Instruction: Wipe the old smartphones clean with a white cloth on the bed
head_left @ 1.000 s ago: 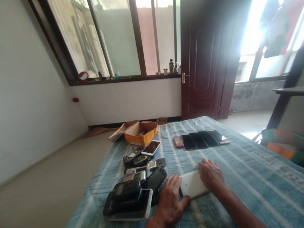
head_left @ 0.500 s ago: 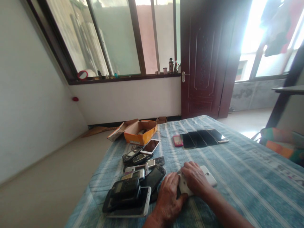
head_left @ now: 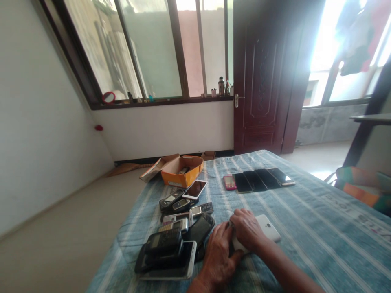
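A white phone (head_left: 269, 228) with its camera side up lies on the striped blue cloth, under and right of my right hand. My left hand (head_left: 217, 250) is closed on the left part of a white phone-like piece (head_left: 240, 244), thumb at its near edge. Over the same piece bends my right hand (head_left: 246, 228), its curled fingertips meeting the left fingers. Whether the two white parts are one phone or two is hidden by the right hand. Left of my hands is a pile of several old phones (head_left: 163, 244), some stacked on a large white-edged one.
An open orange box (head_left: 180, 179) stands at the cloth's far left edge. Several dark phones (head_left: 258, 179) lie overlapping in a row at the far side, beside a pink-edged item (head_left: 229, 182). A dark red door (head_left: 259, 122) stands behind.
The fingers of my right hand have shifted slightly left, closer to my left fingers. The whole view has moved a little.
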A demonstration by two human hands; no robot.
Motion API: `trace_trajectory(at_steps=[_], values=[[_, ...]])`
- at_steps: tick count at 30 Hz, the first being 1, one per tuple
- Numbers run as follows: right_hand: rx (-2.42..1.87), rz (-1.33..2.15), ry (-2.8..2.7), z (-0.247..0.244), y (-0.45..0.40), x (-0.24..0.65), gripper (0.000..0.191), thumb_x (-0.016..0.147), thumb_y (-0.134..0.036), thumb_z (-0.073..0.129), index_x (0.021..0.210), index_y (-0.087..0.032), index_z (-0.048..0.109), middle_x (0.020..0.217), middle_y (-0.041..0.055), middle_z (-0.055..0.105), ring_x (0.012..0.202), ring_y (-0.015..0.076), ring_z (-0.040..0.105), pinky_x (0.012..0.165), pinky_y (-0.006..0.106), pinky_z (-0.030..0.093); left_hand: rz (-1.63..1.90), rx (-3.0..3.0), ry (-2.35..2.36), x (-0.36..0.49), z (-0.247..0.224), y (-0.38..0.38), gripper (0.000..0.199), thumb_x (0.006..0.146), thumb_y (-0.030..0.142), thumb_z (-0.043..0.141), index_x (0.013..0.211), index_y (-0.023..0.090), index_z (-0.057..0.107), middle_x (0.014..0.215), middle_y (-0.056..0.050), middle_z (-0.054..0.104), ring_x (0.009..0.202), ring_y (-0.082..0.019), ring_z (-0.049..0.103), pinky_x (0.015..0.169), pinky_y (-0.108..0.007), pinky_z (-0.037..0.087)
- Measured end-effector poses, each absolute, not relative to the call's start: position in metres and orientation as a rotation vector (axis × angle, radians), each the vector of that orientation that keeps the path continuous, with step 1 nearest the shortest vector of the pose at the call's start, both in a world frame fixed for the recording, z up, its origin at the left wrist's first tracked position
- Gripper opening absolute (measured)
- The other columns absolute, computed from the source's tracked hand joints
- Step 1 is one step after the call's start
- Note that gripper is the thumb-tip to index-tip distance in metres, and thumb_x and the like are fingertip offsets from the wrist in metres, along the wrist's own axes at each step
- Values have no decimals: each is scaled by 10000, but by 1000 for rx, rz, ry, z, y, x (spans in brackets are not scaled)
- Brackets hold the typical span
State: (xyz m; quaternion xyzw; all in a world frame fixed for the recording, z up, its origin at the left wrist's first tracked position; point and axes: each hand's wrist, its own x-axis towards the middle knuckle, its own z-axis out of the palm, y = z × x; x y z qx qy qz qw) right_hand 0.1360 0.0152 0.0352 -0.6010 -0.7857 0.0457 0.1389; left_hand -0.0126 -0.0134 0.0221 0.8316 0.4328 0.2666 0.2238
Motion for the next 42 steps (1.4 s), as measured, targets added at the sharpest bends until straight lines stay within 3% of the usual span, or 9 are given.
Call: trace_trajectory(at_steps=[10, 28, 36, 42], values=[[-1649, 255, -2262, 42, 21, 128, 195, 822, -160, 453, 832, -183, 646, 862, 53, 645, 825, 184, 525, 730, 296, 266, 784, 2278, 1204, -14, 19, -14, 747, 680, 316, 701, 1368, 174, 450, 1466, -137, 365, 1354, -366, 290, 1123, -516, 235], [-1686, 119, -2359, 48, 14, 129, 209, 849, -176, 451, 773, -177, 646, 853, 65, 621, 822, 196, 510, 728, 325, 256, 837, 2328, 1133, -13, 24, -15, 611, 761, 457, 674, 1280, 177, 511, 1268, -137, 550, 1203, -332, 475, 1044, -489, 357], [-1679, 82, -2320, 43, 14, 130, 172, 837, -129, 455, 792, -186, 611, 858, 45, 622, 824, 187, 504, 727, 320, 234, 865, 2308, 1140, -12, 18, -14, 559, 748, 378, 679, 1219, 131, 507, 1206, -157, 574, 1171, -333, 498, 1043, -509, 353], [-1692, 137, -2310, 44, 15, 132, 207, 797, -67, 460, 901, -186, 593, 895, 42, 623, 850, 188, 504, 746, 309, 238, 856, 2198, 1239, -10, 20, -17, 595, 691, 272, 704, 1225, 144, 474, 1186, -143, 576, 1123, -314, 530, 988, -469, 420]])
